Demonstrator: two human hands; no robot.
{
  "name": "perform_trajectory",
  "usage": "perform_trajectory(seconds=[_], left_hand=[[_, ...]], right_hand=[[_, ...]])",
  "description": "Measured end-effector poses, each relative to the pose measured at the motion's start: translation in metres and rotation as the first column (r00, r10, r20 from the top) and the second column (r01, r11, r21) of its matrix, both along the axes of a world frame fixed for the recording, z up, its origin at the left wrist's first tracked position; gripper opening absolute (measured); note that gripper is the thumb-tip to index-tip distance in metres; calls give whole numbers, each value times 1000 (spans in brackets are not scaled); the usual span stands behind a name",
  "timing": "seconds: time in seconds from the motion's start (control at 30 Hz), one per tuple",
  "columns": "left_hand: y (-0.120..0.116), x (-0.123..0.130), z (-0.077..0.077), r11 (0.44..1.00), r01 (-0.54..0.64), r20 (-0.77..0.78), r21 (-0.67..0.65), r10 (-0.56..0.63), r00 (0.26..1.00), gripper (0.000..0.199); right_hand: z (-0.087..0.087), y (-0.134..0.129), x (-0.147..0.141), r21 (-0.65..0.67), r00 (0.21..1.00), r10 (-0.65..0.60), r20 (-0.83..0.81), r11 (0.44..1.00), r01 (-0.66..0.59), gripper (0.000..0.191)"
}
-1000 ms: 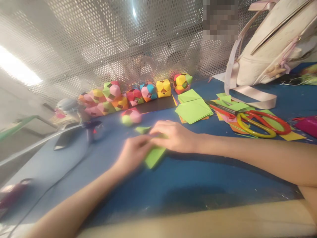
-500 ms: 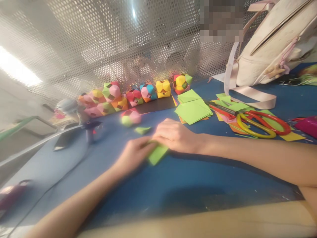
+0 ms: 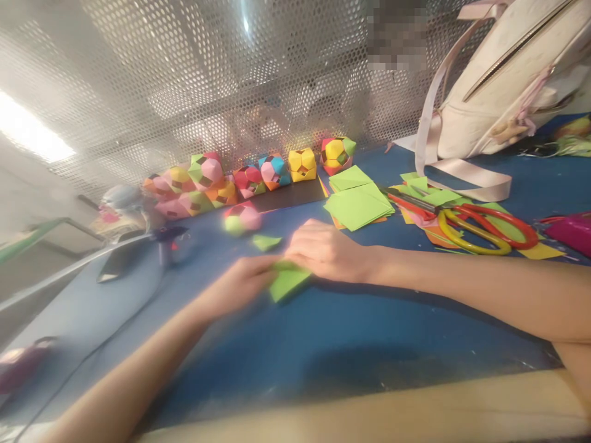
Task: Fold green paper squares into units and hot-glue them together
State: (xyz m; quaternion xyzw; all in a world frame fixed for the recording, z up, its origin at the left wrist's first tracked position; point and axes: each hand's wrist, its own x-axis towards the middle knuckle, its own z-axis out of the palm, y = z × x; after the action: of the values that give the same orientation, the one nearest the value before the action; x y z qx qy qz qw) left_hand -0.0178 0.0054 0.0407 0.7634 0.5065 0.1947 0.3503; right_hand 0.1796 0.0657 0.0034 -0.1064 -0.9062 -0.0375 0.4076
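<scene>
A small piece of green paper lies on the blue tabletop under both hands, its near corner showing. My right hand is curled closed over its far right part, with the fingertips hidden. From the left, my left hand pinches the paper's left edge; motion blurs it a little. Just beyond my fingers sits a folded green paper piece. A pink and green folded paper ball stands a bit farther off. Square green sheets are stacked beyond my right hand.
Several colourful paper balls line the perforated metal screen. Scissors with red and yellow handles lie on paper scraps at right. A white bag stands behind. At left are a glue gun, its cable and a phone.
My left hand has shifted slightly left along the paper, and more of the paper's left part shows. My right hand stays nearly in place. The view has moved slightly.
</scene>
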Motion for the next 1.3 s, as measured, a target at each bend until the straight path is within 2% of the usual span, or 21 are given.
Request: perform_trajectory(seconds=[0.07, 0.17, 0.3, 0.37, 0.47, 0.53, 0.63, 0.7, 0.77, 0.83, 0.87, 1.0, 1.07, 1.17, 1.3], left_hand=[[-2, 2, -2, 1000, 2, 17, -7, -2, 1000, 36], [-5, 7, -7, 997, -69, 37, 45, 68, 997, 34], [-9, 13, -11, 975, -147, -62, 169, 160, 985, 22], [-10, 15, -12, 955, -187, -95, 229, 213, 972, 18], [-9, 15, -15, 909, -297, -38, 294, 321, 946, 13], [-7, 14, -20, 879, -378, 37, 291, 384, 923, 14], [-4, 13, -29, 850, -465, 131, 246, 446, 885, 17], [-2, 12, -35, 842, -492, 171, 222, 464, 869, 18], [-1, 11, -40, 845, -496, 192, 201, 463, 866, 20], [0, 11, -44, 854, -489, 209, 175, 453, 867, 22], [0, 10, -45, 859, -485, 217, 161, 449, 867, 23], [-1, 11, -47, 870, -482, 249, 102, 447, 859, 23], [-2, 12, -47, 868, -491, 279, 72, 455, 846, 21], [-3, 13, -46, 859, -511, 327, 45, 470, 820, 20], [-3, 14, -46, 855, -517, 348, 43, 472, 810, 19]], right_hand=[[0, -1, -1, 26, 1000, -2, 2, 1000, 2, 31], [-1, -4, -4, 50, 1000, -2, 14, 999, 1, 32], [-3, -9, -7, 37, 999, 25, 47, 999, -27, 34], [-5, -10, -7, -24, 999, 47, 13, 999, -47, 29], [-9, -11, -9, -217, 991, 43, -127, 974, -70, 21], [-11, -10, -12, -393, 975, -20, -221, 917, -70, 28], [-15, -9, -15, -666, 954, -173, -246, 745, -37, 24], [-16, -9, -16, -774, 952, -232, -200, 633, -8, 21], [-15, -9, -16, -811, 957, -229, -175, 585, -9, 18], [-15, -10, -16, -801, 960, -201, -197, 597, -40, 16], [-16, -11, -16, -781, 960, -179, -217, 622, -60, 16], [-19, -12, -15, -597, 962, -70, -266, 795, -107, 15], [-22, -12, -16, -510, 966, -25, -257, 853, -113, 17], [-25, -12, -16, -448, 971, -9, -241, 888, -103, 18], [-25, -12, -17, -412, 970, -4, -242, 906, -99, 17]])
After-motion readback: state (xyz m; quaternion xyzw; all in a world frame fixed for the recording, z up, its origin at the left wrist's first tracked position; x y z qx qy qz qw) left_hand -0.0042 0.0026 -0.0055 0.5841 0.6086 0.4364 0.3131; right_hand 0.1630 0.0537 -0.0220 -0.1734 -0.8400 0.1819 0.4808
